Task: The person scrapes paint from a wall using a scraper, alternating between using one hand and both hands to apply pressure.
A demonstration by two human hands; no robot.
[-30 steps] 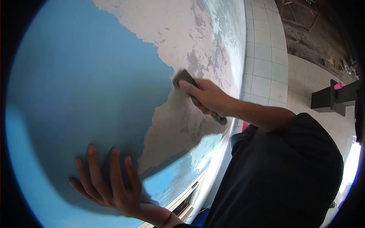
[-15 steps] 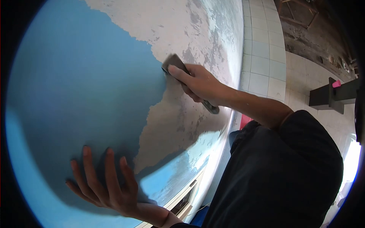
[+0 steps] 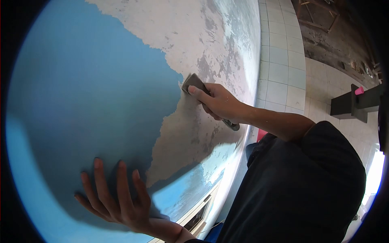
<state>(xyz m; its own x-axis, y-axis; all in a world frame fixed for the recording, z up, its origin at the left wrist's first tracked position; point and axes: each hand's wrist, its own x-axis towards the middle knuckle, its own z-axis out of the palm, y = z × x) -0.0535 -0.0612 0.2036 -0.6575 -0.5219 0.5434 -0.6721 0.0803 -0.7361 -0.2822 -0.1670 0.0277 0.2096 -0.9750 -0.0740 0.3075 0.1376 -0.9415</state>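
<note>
My right hand (image 3: 216, 101) is closed around a paint scraper (image 3: 232, 124), thumb laid along its flat, dark blade. The blade rests at the ragged edge where blue paint (image 3: 101, 81) meets bare, pale wall (image 3: 178, 137). The far end of the handle sticks out below my fist. Lower in the view, my left hand (image 3: 121, 202) lies on the blue-painted surface, fingers spread, holding nothing. Darker patches and small pits mark the stripped part of the wall.
Beside the wall runs a strip of pale tiles (image 3: 279, 77). A dark bench-like piece (image 3: 344, 106) with a pink cup (image 3: 359, 90) on it stands at the right. Near the bottom is a light-framed opening (image 3: 198, 216) in the wall.
The scraper in my right hand has shifted down and to the right along the paint edge. My left hand keeps its place on the wall while the whole view moves slightly.
</note>
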